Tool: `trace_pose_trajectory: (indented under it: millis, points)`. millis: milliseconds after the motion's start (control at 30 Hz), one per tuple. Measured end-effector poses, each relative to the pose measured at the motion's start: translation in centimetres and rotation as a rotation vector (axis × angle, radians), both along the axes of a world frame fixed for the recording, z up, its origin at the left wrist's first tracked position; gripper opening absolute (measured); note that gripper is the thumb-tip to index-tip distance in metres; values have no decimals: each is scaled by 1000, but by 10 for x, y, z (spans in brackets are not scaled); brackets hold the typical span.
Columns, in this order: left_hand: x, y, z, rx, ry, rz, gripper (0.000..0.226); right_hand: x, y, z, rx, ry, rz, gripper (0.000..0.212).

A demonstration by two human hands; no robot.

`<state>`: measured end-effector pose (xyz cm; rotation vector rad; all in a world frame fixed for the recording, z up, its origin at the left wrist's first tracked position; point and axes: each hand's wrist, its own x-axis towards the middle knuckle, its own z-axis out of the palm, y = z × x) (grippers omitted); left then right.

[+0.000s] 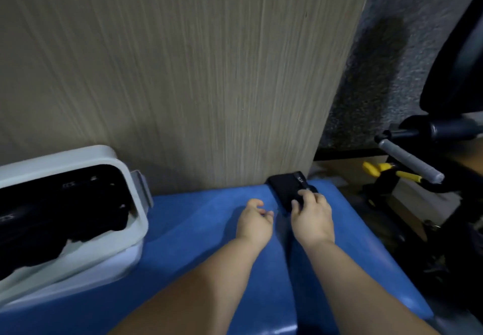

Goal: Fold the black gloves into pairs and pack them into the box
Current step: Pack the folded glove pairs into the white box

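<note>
A folded black glove bundle (286, 187) lies at the far right corner of the blue surface (198, 230), against the wooden panel. My right hand (312, 218) grips its near end, fingers curled over the fabric. Just left of the bundle, my left hand (254, 219) hovers with loosely curled fingers and holds nothing. At the left stands a white box (136, 219), open on top, with several black gloves (60, 209) piled inside.
A tall wooden panel (183, 73) rises right behind the blue surface. To the right, beyond the surface's edge, stand black equipment (444, 130), a grey wrapped handle (410, 160) and yellow-handled pliers (386, 171).
</note>
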<state>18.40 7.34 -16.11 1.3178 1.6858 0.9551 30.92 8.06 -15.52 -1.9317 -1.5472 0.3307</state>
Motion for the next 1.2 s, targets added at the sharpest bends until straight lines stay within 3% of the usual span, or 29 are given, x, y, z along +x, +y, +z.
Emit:
trace_pose_trajectory:
  millis: [267,500,800,967,1067,1200]
  points:
    - [17,43,-9,-69,-80,1,35,29,39,-17,-20,32,-33,44]
    - [26,61,-10,-94,-115,29,45,27,51,-21,-147,-134,25,43]
    - [6,43,-11,-105,-231,95,34,-7,23,-17,-119,-21,120,39]
    - [-22,17,-9,-105,-279,160,14,-26,-1,-14,-131,44,159,30]
    - [-43,-6,-1,-107,-355,185,14,-37,-13,-15,-148,151,209,16]
    - [-76,-37,11,-102,-474,201,19,-57,-30,-12,-178,283,238,21]
